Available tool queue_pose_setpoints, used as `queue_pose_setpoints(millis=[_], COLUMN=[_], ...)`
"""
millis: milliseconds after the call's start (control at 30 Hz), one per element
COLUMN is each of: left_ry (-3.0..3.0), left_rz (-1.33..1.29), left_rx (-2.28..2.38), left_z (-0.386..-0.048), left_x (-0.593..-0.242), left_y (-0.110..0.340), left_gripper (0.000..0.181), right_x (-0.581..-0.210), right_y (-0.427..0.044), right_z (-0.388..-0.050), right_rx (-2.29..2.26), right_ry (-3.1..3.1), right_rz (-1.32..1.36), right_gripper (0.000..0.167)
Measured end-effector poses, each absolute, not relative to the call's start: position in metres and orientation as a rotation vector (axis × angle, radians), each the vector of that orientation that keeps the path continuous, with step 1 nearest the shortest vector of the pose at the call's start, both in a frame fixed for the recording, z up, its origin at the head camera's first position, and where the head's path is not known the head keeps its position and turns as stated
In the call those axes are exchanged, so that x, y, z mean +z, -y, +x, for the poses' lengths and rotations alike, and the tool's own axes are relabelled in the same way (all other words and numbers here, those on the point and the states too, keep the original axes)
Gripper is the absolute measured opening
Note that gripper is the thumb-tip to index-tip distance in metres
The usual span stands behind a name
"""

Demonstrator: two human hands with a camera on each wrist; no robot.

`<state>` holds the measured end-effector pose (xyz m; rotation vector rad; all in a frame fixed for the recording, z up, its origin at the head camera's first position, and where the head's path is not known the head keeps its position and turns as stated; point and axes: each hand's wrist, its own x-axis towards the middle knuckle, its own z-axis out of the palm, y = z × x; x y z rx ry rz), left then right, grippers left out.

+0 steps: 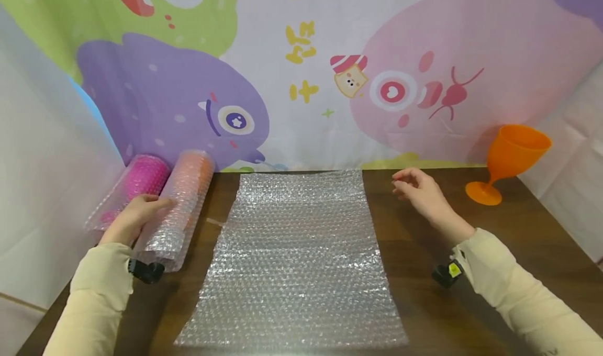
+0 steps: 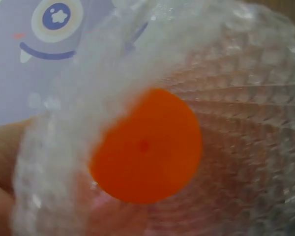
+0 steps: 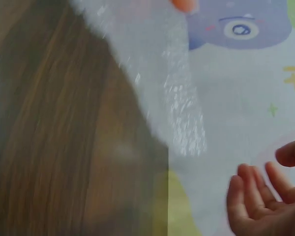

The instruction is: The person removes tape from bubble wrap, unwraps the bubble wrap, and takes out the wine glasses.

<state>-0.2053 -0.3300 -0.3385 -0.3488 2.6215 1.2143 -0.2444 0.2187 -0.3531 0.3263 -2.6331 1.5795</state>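
At the left of the head view, the left hand (image 1: 134, 217) rests on a bubble-wrapped roll (image 1: 181, 209) with orange inside; whether its fingers grip the roll I cannot tell. An orange disc (image 2: 147, 147) shows inside the wrap's open end in the left wrist view, fingers (image 2: 5, 172) at its edge. The right hand (image 1: 426, 196) hovers, fingers loosely bent, holding nothing, between a flat sheet of bubble wrap (image 1: 301, 262) and an orange goblet (image 1: 515, 154). In the right wrist view the same hand (image 3: 270, 201) is beyond the sheet's corner (image 3: 187, 132).
A second wrapped roll with pink inside (image 1: 146, 178) lies at the far left, beside the orange one. Behind the brown table (image 1: 424, 314) hangs a cartoon-printed cloth (image 1: 301, 131). White walls stand at both sides.
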Motion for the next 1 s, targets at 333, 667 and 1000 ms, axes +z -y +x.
queue_pose_setpoints(millis=[333,667,1000], left_ry=[-2.529,-2.667,-2.743], left_rz=[-0.383,-0.484,-0.528], left_rx=[1.272,1.344,1.327], left_z=[-0.206,-0.195,-0.189], left_x=[-0.351,-0.352,-0.339], left_y=[0.326,0.316,0.318], left_gripper=[0.071,0.08,0.086], right_x=[-0.344,-0.357,-0.381], right_y=[-0.186,-0.167,-0.158], right_z=[-0.231,-0.225,-0.226], right_rx=[2.142,2.422,2.562], right_ry=[2.625,2.577,2.545], right_rz=[0.371,0.236,0.093], right_gripper=[0.036,0.05,0.049])
